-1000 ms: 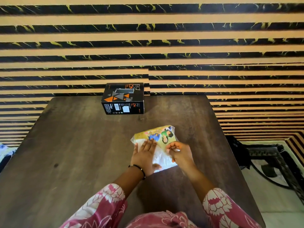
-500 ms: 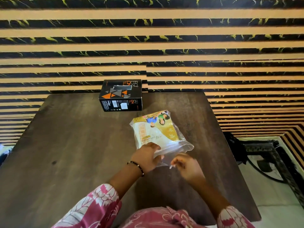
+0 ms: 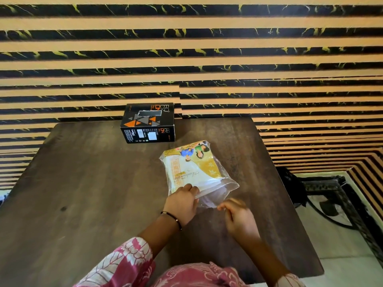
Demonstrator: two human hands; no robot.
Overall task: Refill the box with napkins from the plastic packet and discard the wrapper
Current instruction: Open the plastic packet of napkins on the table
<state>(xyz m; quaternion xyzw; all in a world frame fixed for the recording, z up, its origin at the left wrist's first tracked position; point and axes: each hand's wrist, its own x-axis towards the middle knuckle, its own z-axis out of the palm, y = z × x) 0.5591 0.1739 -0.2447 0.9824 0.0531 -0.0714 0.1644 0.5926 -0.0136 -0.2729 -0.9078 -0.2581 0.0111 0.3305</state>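
Lying on the dark wooden bench (image 3: 87, 183), the plastic packet of napkins (image 3: 194, 168) sits a little right of centre, its printed yellow and white face up and its clear open end (image 3: 219, 193) pointing toward me. I pinch the near left edge of that clear wrapper with my left hand (image 3: 182, 204), fingers closed on the plastic; a thin black bracelet (image 3: 172, 218) circles that wrist. My right hand (image 3: 238, 218) is at the near right corner of the open end, fingers curled together, but it is blurred and I cannot tell whether it actually grips the plastic. Beyond the packet, near the bench's far edge, stands the black box (image 3: 148, 123) with orange and grey triangles, apart from the packet. My pink floral sleeves (image 3: 124, 264) show at the bottom. Behind the bench runs a wall (image 3: 186, 48) of black and tan stripes.
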